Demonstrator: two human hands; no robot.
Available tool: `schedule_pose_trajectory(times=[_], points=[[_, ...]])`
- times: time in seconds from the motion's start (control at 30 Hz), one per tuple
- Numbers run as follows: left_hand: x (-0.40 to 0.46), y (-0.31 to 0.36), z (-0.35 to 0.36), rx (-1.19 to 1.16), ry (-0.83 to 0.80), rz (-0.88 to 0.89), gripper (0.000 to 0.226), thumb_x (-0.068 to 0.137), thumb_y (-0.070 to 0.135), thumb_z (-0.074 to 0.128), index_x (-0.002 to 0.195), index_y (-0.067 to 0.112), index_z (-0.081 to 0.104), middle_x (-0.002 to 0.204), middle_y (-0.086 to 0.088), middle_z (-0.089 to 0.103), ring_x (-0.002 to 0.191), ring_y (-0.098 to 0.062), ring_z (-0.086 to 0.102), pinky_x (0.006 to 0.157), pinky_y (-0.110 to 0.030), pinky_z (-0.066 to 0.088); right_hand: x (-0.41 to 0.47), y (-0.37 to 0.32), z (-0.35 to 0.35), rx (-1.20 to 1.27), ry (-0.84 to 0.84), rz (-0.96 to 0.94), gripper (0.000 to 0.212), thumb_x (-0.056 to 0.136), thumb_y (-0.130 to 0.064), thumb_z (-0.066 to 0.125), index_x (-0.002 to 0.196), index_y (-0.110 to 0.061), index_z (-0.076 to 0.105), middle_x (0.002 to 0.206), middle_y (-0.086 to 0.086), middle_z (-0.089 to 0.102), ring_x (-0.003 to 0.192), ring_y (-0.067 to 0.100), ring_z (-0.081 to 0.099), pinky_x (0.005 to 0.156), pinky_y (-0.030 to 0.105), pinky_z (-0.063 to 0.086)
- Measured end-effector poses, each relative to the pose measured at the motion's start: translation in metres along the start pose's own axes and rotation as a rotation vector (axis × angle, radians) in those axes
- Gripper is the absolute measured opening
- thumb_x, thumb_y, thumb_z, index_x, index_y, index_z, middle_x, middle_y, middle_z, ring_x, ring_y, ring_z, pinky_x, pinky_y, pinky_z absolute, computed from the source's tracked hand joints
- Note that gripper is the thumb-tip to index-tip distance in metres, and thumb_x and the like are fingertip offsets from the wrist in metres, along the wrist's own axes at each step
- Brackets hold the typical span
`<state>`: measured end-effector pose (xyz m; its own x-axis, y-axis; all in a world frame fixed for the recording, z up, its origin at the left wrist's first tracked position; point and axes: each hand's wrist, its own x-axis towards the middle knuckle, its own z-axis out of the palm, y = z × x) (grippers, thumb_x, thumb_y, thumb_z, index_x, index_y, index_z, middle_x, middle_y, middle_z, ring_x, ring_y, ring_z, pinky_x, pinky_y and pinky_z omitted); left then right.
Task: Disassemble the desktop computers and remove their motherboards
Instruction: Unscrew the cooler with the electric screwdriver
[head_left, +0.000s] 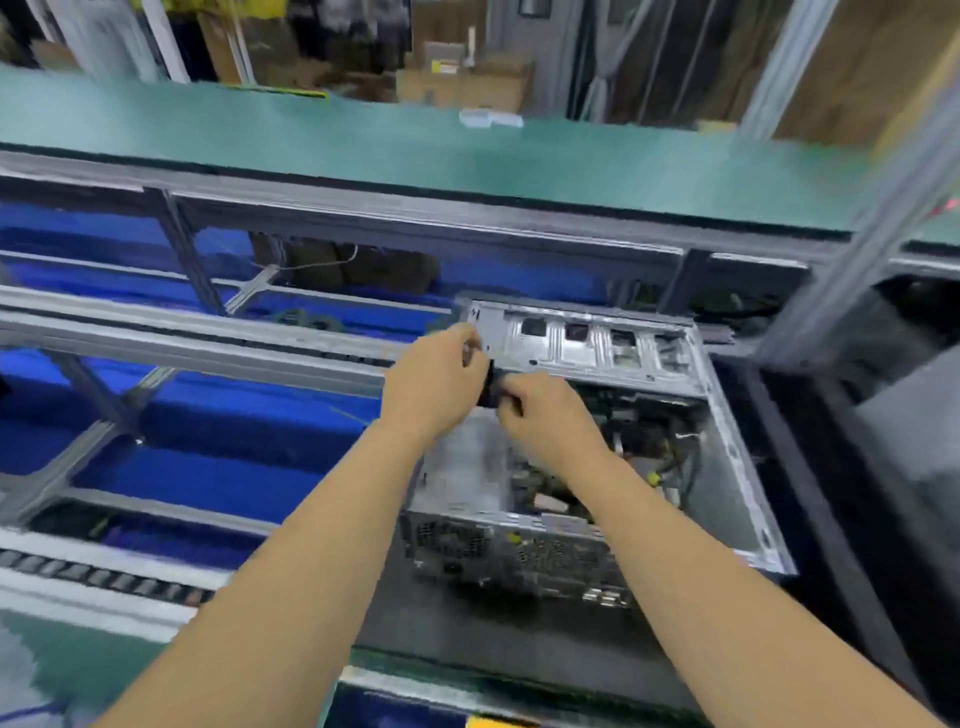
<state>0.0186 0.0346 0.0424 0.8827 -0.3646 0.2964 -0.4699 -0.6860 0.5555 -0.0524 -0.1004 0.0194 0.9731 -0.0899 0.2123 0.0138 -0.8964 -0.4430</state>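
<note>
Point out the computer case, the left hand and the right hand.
computer case (737, 467): head view, on its right side wall.
left hand (434, 382): head view, on the back of the hand.
right hand (545, 415): head view, on the back of the hand.

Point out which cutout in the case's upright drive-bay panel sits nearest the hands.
The leftmost dark cutout in the drive-bay panel, just beyond the left hand and right hand; the other cutouts lie further right.
</note>
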Motion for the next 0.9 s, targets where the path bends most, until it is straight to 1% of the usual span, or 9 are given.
schedule_pose_trajectory(times=[0.07, 0.13, 0.17, 0.27, 0.37, 0.47, 0.6, 0.73, 0.9], points=[[0.01, 0.021, 0.035, 0.054, -0.089, 0.053, 0.015, 0.095, 0.029, 0.049, 0.1, 0.026, 0.063, 0.102, -0.001, 0.069, 0.092, -0.03, 0.061, 0.068, -0.035, 0.041, -0.001, 0.054, -0.017, -0.02, -0.02, 0.131, 0.02, 0.093, -0.019, 0.052, 0.104, -0.013, 0.067, 0.097, 0.01, 0.07, 0.086, 0.029, 0.063, 0.076, 0.041, 0.053], [0.019, 0.031, 0.064, 0.103, -0.197, 0.091, 0.017, 0.096, 0.028, 0.049, 0.102, 0.021, 0.063, 0.101, -0.004, 0.069, 0.094, -0.032, 0.063, 0.072, -0.036, 0.047, -0.005, 0.098, -0.019, -0.055, -0.197, 0.187, 0.036, 0.095, -0.036, 0.056, 0.127, -0.02, 0.061, 0.118, 0.007, 0.068, 0.099, 0.023, 0.066, 0.087, 0.038, 0.053], [0.023, 0.033, 0.075, 0.137, -0.236, 0.096, 0.017, 0.095, 0.027, 0.049, 0.101, 0.019, 0.063, 0.099, -0.006, 0.069, 0.093, -0.033, 0.063, 0.075, -0.038, 0.05, -0.007, 0.116, -0.015, -0.081, -0.311, 0.194, 0.052, 0.093, -0.047, 0.059, 0.138, -0.022, 0.053, 0.131, 0.006, 0.062, 0.111, 0.023, 0.062, 0.093, 0.039, 0.051], [0.031, 0.026, 0.1, 0.208, -0.303, 0.067, 0.016, 0.094, 0.025, 0.048, 0.097, 0.018, 0.062, 0.096, -0.005, 0.068, 0.091, -0.032, 0.062, 0.077, -0.039, 0.051, -0.01, 0.149, 0.004, -0.196, -0.579, 0.195, 0.103, 0.076, -0.075, 0.064, 0.157, -0.028, 0.02, 0.156, 0.009, 0.03, 0.141, 0.032, 0.03, 0.108, 0.055, 0.038], [0.031, 0.017, 0.116, 0.228, -0.308, 0.02, 0.015, 0.093, 0.031, 0.048, 0.09, 0.022, 0.059, 0.089, 0.0, 0.066, 0.083, -0.027, 0.06, 0.069, -0.035, 0.047, -0.011, 0.164, 0.018, -0.181, -0.656, 0.202, 0.125, 0.064, -0.084, 0.065, 0.158, -0.032, 0.001, 0.163, 0.003, 0.011, 0.147, 0.032, 0.012, 0.11, 0.061, 0.028], [0.032, 0.012, 0.122, 0.273, -0.284, 0.013, 0.015, 0.092, 0.037, 0.048, 0.089, 0.026, 0.058, 0.086, 0.004, 0.065, 0.078, -0.024, 0.059, 0.064, -0.032, 0.042, -0.014, 0.165, 0.024, -0.092, -0.636, 0.146, 0.125, 0.065, -0.084, 0.064, 0.159, -0.028, 0.003, 0.162, 0.001, 0.011, 0.147, 0.03, 0.013, 0.113, 0.057, 0.027], [0.031, 0.01, 0.122, 0.262, -0.266, -0.031, 0.019, 0.091, 0.04, 0.046, 0.09, 0.029, 0.061, 0.083, 0.009, 0.064, 0.072, -0.018, 0.059, 0.061, -0.031, 0.043, -0.02, 0.152, 0.032, -0.23, -0.617, 0.006, 0.124, 0.067, -0.077, 0.068, 0.158, -0.029, 0.0, 0.156, 0.005, 0.019, 0.14, 0.032, 0.021, 0.108, 0.056, 0.035], [0.029, 0.011, 0.12, 0.278, -0.264, -0.061, 0.019, 0.09, 0.039, 0.046, 0.085, 0.027, 0.059, 0.077, 0.008, 0.061, 0.066, -0.017, 0.056, 0.057, -0.03, 0.039, -0.019, 0.15, 0.028, -0.253, -0.601, 0.019, 0.123, 0.066, -0.073, 0.073, 0.157, -0.033, 0.0, 0.152, 0.005, 0.025, 0.137, 0.031, 0.024, 0.106, 0.054, 0.036], [0.028, 0.013, 0.117, 0.253, -0.282, -0.068, 0.02, 0.092, 0.037, 0.045, 0.08, 0.026, 0.057, 0.068, 0.008, 0.058, 0.059, -0.009, 0.052, 0.05, -0.026, 0.032, -0.023, 0.152, 0.018, -0.256, -0.483, 0.013, 0.118, 0.065, -0.076, 0.069, 0.158, -0.032, 0.009, 0.144, -0.001, 0.04, 0.129, 0.027, 0.032, 0.107, 0.048, 0.036]])
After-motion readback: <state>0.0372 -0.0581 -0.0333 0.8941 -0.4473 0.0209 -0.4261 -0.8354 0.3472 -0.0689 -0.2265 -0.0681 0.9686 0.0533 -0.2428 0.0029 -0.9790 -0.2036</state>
